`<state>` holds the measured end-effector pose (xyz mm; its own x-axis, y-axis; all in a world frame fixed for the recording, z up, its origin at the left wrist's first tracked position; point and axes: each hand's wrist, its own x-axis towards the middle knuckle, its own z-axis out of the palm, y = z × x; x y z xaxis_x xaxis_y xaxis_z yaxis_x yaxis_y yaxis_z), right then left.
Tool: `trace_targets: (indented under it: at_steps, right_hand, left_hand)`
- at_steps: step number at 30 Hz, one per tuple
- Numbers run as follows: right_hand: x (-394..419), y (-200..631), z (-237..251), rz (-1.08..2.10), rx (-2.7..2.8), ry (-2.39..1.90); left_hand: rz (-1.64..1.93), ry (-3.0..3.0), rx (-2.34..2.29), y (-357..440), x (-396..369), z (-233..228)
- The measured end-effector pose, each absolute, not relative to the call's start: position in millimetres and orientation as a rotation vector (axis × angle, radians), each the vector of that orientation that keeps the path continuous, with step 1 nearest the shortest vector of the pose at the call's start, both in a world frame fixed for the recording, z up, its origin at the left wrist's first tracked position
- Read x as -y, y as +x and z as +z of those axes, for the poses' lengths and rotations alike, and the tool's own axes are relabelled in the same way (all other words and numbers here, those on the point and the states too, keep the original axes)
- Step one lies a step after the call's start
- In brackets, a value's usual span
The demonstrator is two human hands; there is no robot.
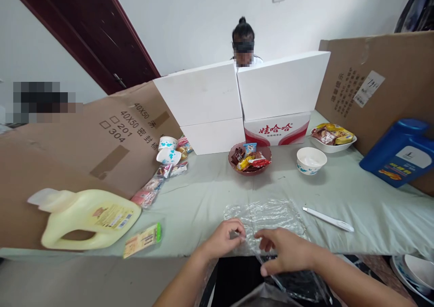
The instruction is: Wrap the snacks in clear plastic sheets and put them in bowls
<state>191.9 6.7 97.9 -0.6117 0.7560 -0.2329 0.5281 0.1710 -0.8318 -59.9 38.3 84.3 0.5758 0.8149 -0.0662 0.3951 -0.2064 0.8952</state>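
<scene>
A sheet or bag of clear plastic film [267,212] lies crinkled at the table's front edge and hangs down over it. My left hand [222,239] is closed, thumb and fingertips pinched together on the film's left part. Just to the right, my right hand [288,250] is over the film with its thumb apart from its curled fingers; nothing shows in its grip. A white utility knife [328,219] lies on the cloth to the right of the film. Beyond the film stands a pinkish glass bowl [249,171] with several wrapped snacks in it.
Left are a yellow jug [125,210], a green-ended packet [144,240], snack packets [145,197] and paper bowls [168,156]. Right are a paper bowl [310,167], a snack dish [334,148] and a blue bottle [389,155]. White boxes [210,99] and cardboard [379,72] wall the table; a person [256,59] is behind.
</scene>
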Motion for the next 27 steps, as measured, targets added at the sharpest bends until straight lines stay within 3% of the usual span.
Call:
trace_targets:
  at_steps: [4, 13, 18, 27]
  right_hand:
    - [-10, 206, 95, 1.436, 2.353, -1.343]
    - [-41, 259, 79, 1.919, 1.631, -1.202]
    - [-45, 275, 77, 1.872, 1.791, -1.230]
    - [-47, 251, 32, 1.385, 1.276, -1.661]
  left_hand:
    - [0.573, 1.560, -1.123, -65, -47, 73]
    - [0.734, 1.293, -1.222, -70, -62, 61]
    - [0.947, 1.217, -1.399, -69, -74, 59]
    - [1.094, 1.459, -1.716, -55, -88, 38]
